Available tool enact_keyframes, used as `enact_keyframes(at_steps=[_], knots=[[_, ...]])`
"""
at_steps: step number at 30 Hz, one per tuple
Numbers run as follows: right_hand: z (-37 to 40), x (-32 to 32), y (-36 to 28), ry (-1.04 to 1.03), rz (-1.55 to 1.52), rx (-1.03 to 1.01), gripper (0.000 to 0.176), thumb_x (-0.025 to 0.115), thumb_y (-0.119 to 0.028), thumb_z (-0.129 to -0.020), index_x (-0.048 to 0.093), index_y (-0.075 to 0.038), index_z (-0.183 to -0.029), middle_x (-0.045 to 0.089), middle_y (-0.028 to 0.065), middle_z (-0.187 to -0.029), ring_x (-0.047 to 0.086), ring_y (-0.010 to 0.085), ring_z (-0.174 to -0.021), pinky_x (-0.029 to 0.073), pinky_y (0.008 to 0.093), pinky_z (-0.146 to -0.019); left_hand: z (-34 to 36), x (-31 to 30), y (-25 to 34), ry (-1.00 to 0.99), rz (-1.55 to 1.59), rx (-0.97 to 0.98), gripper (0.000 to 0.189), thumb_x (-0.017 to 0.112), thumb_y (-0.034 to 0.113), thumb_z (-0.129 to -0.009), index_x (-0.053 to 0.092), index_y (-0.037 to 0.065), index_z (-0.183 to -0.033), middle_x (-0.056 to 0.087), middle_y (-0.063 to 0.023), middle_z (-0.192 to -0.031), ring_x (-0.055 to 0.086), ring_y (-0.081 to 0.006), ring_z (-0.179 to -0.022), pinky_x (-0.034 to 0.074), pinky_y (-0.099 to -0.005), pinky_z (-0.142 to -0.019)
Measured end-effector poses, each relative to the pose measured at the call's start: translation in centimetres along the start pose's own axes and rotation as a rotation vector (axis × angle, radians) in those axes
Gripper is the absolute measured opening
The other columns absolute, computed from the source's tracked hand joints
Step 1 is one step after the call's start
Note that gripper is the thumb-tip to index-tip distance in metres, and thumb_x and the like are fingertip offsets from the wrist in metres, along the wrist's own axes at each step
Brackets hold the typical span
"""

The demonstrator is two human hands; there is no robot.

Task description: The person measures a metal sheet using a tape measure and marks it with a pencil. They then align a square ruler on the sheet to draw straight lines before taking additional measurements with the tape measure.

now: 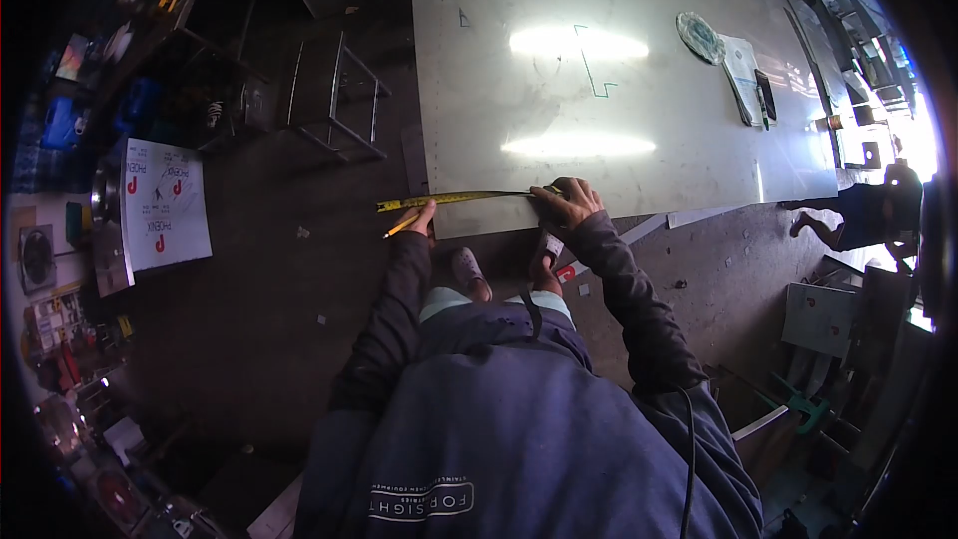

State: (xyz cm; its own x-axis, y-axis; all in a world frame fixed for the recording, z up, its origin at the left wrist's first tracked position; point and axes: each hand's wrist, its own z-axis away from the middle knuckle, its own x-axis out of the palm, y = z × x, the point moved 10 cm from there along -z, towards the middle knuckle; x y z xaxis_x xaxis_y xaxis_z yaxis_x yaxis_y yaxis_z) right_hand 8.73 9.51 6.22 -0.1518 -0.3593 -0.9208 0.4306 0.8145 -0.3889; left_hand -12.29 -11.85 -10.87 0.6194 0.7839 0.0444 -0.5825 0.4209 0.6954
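Sideways, tape (469,197) extends from right hand (571,203) past left fingertips (429,210) (pencil (402,226) alongside).

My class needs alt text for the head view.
The right hand holds a yellow tape along the near edge of a metal sheet; the left hand, with a pencil, is at its left corner. Papers lie on its right side.

Pretty sure I'm in a metal workshop, folks: big flat surface of shiny grey sheet metal (489,90) with a green angular line (589,65) drawn on it, and I've got a yellow printed tape measure (469,196) along its edge. There's also a boxy metal-legged stand (334,90) on the dark, scuffed floor (259,319), plus cluttered gear down the left side.
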Motion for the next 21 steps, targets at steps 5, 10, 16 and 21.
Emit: enact_keyframes(at_steps=[5,10,16,21], knots=[[0.3,-0.6,0.9,0.032,-0.042,0.017,0.068,0.075,-0.022,-0.071,0.052,-0.033,-0.135,0.051,0.0107,-0.124,0.047,0.0309,-0.118,0.04,0.0468,-0.098,-0.3,-0.1,-0.3,0.069,0.182,0.035,0.045,0.072,0.048,-0.082,0.065,0.01,-0.104,0.064,-0.0021,-0.08,0.057,-0.0122,-0.061,0.042,-0.0267,-0.047],[0.5,-1.1,1.6,0.014,-0.024,0.018,0.068,0.075,-0.021,-0.072,0.052,-0.032,-0.134,0.051,0.0117,-0.124,0.049,0.0309,-0.117,0.04,0.0465,-0.098,0.2,0.2,0.7,0.03,0.085,0.059,0.041,0.072,0.048,-0.081,0.065,0.012,-0.098,0.062,0.0001,-0.078,0.055,-0.0112,-0.058,0.04,-0.0262,-0.045],[0.6,-1.0,1.4,0.014,-0.041,-0.011,0.07,0.077,-0.02,-0.071,0.052,-0.031,-0.135,0.051,0.0109,-0.123,0.049,0.031,-0.117,0.04,0.0468,-0.098,-0.3,0.0,0.5,-0.018,-0.071,0.042,0.038,0.07,0.045,-0.084,0.061,0.014,-0.104,0.065,0.0007,-0.084,0.061,-0.0129,-0.065,0.04,-0.0275,-0.046],[0.6,-1.2,1.5,0.014,-0.072,-0.015,0.069,0.077,-0.02,-0.07,0.053,-0.031,-0.134,0.051,0.0107,-0.122,0.049,0.0308,-0.117,0.041,0.0469,-0.098,-0.3,0.1,0.7,0.022,-0.054,0.065,0.038,0.074,0.046,-0.08,0.066,0.013,-0.096,0.06,-0.0012,-0.078,0.055,-0.0123,-0.06,0.042,-0.0284,-0.044]])
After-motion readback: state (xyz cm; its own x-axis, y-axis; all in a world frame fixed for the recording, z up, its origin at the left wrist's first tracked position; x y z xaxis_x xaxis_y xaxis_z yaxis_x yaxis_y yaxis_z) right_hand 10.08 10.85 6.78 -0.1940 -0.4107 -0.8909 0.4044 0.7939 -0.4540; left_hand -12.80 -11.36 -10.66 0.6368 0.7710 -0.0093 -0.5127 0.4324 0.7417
